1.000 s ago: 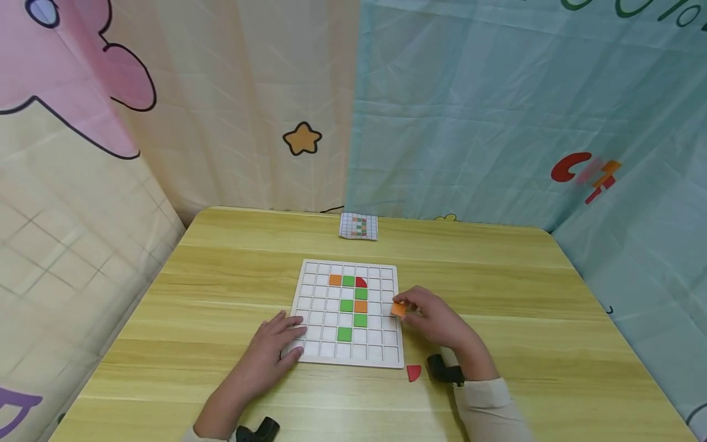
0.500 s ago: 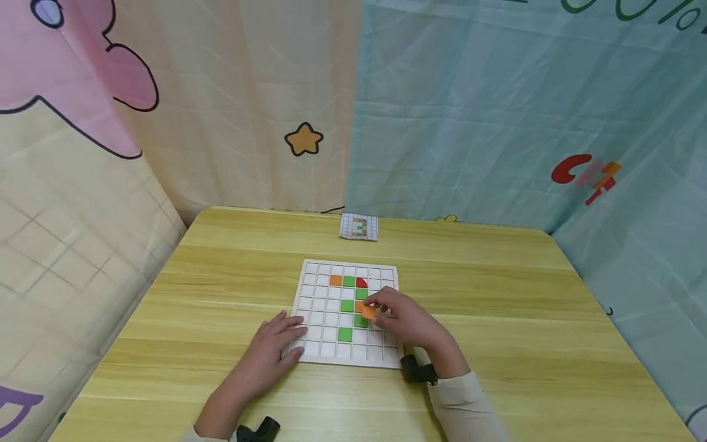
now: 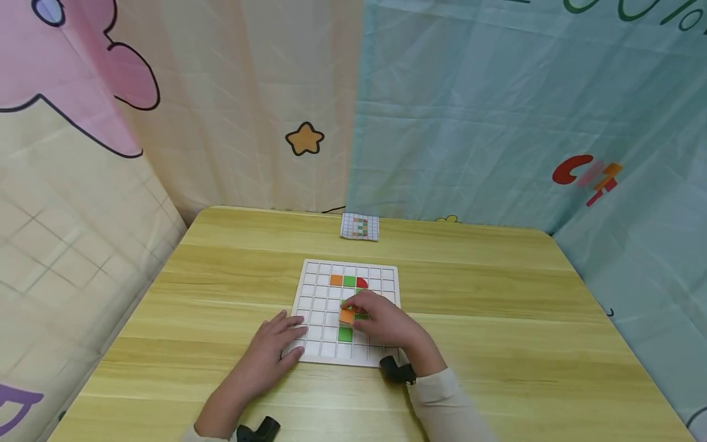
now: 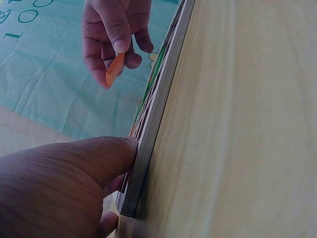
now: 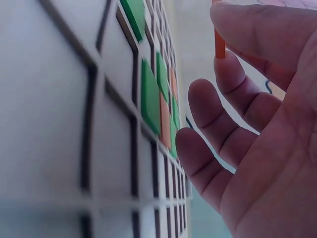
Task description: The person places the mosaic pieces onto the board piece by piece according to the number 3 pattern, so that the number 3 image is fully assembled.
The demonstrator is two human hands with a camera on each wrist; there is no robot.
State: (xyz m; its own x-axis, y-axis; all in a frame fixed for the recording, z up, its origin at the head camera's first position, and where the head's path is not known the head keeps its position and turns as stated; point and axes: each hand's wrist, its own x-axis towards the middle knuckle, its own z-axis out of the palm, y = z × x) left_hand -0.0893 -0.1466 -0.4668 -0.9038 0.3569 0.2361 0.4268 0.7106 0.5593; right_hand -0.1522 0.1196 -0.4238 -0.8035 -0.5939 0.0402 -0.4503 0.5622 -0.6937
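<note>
A white gridded board (image 3: 316, 290) lies on the table with orange, green and red tiles set in some of its squares. My right hand (image 3: 381, 319) pinches an orange square tile (image 3: 347, 316) between thumb and index finger, over the board's middle just beyond a green tile (image 3: 345, 334). In the right wrist view this orange tile (image 5: 220, 37) is held clear of the board, its edge toward the camera; the other fingers curl loosely. My left hand (image 3: 266, 357) rests with spread fingers on the board's left edge. Tiles beneath my right hand are partly hidden.
A small card (image 3: 359, 226) printed with a coloured grid pattern lies near the table's far edge. A red rounded tile (image 3: 361, 282) sits in the board's upper row beside green and orange ones. Fabric curtains (image 3: 469, 110) hang behind the table (image 3: 469, 276).
My right hand has carried the orange tile leftward from the board's right edge to over its middle. The loose red piece on the table is now hidden by my right arm. The left hand stays put.
</note>
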